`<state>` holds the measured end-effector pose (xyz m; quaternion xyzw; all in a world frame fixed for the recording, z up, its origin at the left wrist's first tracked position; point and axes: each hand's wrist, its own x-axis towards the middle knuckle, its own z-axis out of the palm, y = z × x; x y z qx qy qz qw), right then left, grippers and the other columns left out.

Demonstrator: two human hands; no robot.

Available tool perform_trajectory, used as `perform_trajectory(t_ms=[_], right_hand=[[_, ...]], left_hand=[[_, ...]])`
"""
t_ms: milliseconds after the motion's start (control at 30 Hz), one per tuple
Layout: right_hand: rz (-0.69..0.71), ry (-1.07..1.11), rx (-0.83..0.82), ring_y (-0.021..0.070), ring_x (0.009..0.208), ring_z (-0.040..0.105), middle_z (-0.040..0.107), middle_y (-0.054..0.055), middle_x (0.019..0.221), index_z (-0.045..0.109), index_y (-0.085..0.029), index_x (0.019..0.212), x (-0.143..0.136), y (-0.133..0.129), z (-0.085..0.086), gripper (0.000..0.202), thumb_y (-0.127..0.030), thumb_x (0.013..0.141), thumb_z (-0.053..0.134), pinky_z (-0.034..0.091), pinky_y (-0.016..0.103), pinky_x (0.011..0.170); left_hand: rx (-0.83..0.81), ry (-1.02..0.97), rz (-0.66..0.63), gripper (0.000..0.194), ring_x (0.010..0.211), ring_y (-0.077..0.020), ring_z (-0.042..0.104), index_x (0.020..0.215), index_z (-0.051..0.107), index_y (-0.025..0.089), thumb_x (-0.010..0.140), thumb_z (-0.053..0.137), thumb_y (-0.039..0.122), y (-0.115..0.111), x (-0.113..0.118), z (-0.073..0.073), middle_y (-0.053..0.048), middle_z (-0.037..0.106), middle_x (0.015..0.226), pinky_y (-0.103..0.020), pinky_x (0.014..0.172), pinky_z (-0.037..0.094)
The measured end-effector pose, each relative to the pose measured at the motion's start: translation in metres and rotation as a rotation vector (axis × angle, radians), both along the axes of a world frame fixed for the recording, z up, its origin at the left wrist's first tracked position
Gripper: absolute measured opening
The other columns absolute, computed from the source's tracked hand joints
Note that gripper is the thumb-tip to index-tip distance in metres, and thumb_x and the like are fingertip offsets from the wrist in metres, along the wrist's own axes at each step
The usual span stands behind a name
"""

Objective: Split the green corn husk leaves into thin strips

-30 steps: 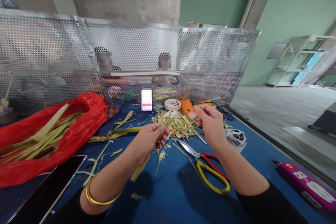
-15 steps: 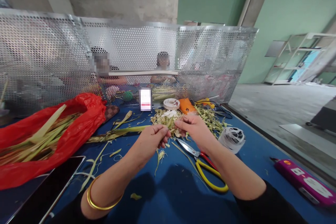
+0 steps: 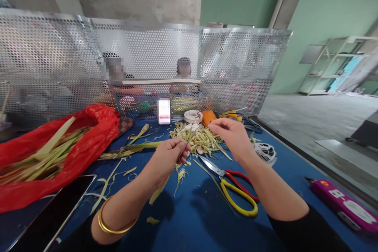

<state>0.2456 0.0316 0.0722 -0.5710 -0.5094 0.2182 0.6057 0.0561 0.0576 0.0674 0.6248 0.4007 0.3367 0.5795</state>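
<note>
Two hands are apart, left hand (image 3: 171,153) pinching one leaf strip (image 3: 160,193), right hand (image 3: 232,136), grip unclear, near one pair of scissors (image 3: 220,172).

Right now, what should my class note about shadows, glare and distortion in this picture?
Head view: soft shadows darken the blue table below the left hand and right hand; head view: pale glare streaks the perforated metal partition; head view: the purple device looks stretched near the right edge, probably lens distortion.

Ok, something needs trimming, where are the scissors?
In the head view, the scissors lie right of centre on the table, in front of the scraps, beside the right forearm.
</note>
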Motion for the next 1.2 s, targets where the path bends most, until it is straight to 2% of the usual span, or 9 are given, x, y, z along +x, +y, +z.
perform_trajectory(t_ms=[100, 300, 567, 733, 833, 933, 1033, 1133, 1200], right_hand=[[0.158, 0.017, -0.118, 0.0116, 0.055, 0.047, 0.056, -0.002, 0.055, 0.065, -0.017, 0.063, -0.018, -0.002, -0.004, 0.019, -0.035, 0.068, 0.068, 0.037, 0.027, 0.057], [0.132, 0.149, -0.016, 0.0101, 0.054, 0.043, 0.052, -0.003, 0.053, 0.057, -0.017, 0.055, -0.033, -0.001, -0.01, 0.021, -0.031, 0.068, 0.066, 0.035, 0.025, 0.054], [0.251, 0.635, 0.04, 0.008, 0.053, 0.048, 0.055, -0.005, 0.056, 0.062, -0.017, 0.061, -0.029, 0.003, -0.015, 0.014, -0.023, 0.06, 0.074, 0.041, 0.022, 0.055], [0.12, 0.803, 0.17, 0.0083, 0.053, 0.049, 0.055, -0.005, 0.059, 0.059, -0.018, 0.065, -0.002, 0.016, -0.017, 0.017, -0.023, 0.059, 0.074, 0.046, 0.024, 0.059], [-0.141, 0.482, 0.32, 0.0081, 0.046, 0.041, 0.048, -0.007, 0.053, 0.056, -0.019, 0.067, 0.023, 0.023, -0.022, 0.014, -0.028, 0.068, 0.067, 0.041, 0.025, 0.054], [-0.386, -0.205, 0.154, 0.0129, 0.051, 0.046, 0.049, -0.004, 0.053, 0.056, -0.019, 0.07, 0.039, 0.029, -0.035, 0.021, -0.034, 0.084, 0.049, 0.04, 0.028, 0.057], [-0.257, -0.659, -0.081, 0.0181, 0.073, 0.058, 0.065, 0.004, 0.073, 0.064, -0.019, 0.075, 0.039, 0.033, -0.048, 0.011, -0.026, 0.079, 0.055, 0.043, 0.029, 0.071], [-0.124, -0.776, -0.154, 0.0196, 0.086, 0.061, 0.069, 0.005, 0.091, 0.068, -0.021, 0.079, 0.032, 0.032, -0.05, 0.014, -0.018, 0.065, 0.067, 0.044, 0.027, 0.077], [-0.141, -0.826, -0.192, 0.0217, 0.081, 0.062, 0.069, 0.007, 0.083, 0.069, -0.021, 0.075, 0.03, 0.028, -0.042, 0.007, -0.022, 0.071, 0.062, 0.044, 0.029, 0.075]], left_hand=[[0.088, 0.021, -0.001, 0.025, 0.055, -0.011, 0.048, 0.069, 0.059, 0.015, 0.081, 0.052, 0.037, -0.001, 0.001, -0.004, 0.002, 0.053, 0.061, -0.024, 0.057, 0.04], [0.248, 0.121, -0.017, 0.029, 0.055, -0.0123, 0.046, 0.068, 0.058, 0.017, 0.083, 0.048, 0.04, -0.002, 0.001, -0.005, 0.002, 0.051, 0.058, -0.025, 0.056, 0.038], [0.053, 0.023, -0.073, 0.026, 0.054, -0.0096, 0.041, 0.067, 0.056, 0.016, 0.081, 0.052, 0.037, -0.002, 0.002, -0.001, 0.004, 0.048, 0.059, -0.022, 0.054, 0.032], [0.032, 0.051, -0.057, 0.025, 0.053, -0.0093, 0.039, 0.066, 0.056, 0.016, 0.081, 0.051, 0.035, 0.001, 0.0, -0.003, 0.003, 0.046, 0.058, -0.022, 0.053, 0.03], [0.046, 0.062, -0.047, 0.024, 0.053, -0.0096, 0.039, 0.066, 0.057, 0.016, 0.081, 0.049, 0.034, 0.004, -0.002, -0.003, 0.003, 0.046, 0.057, -0.023, 0.053, 0.031], [0.086, 0.066, -0.042, 0.025, 0.053, -0.0101, 0.039, 0.066, 0.057, 0.017, 0.081, 0.05, 0.035, 0.007, -0.004, -0.001, 0.003, 0.046, 0.057, -0.024, 0.053, 0.031], [0.113, 0.072, -0.044, 0.025, 0.052, -0.0101, 0.039, 0.066, 0.057, 0.017, 0.08, 0.05, 0.037, 0.008, -0.006, 0.002, 0.003, 0.046, 0.057, -0.024, 0.052, 0.031], [0.116, 0.068, -0.059, 0.026, 0.052, -0.0103, 0.039, 0.066, 0.057, 0.017, 0.079, 0.051, 0.039, 0.006, -0.008, 0.006, 0.003, 0.046, 0.057, -0.024, 0.052, 0.031], [0.109, 0.061, -0.068, 0.026, 0.053, -0.0107, 0.04, 0.066, 0.057, 0.017, 0.079, 0.052, 0.039, 0.004, -0.008, 0.008, 0.003, 0.046, 0.057, -0.024, 0.053, 0.032]])
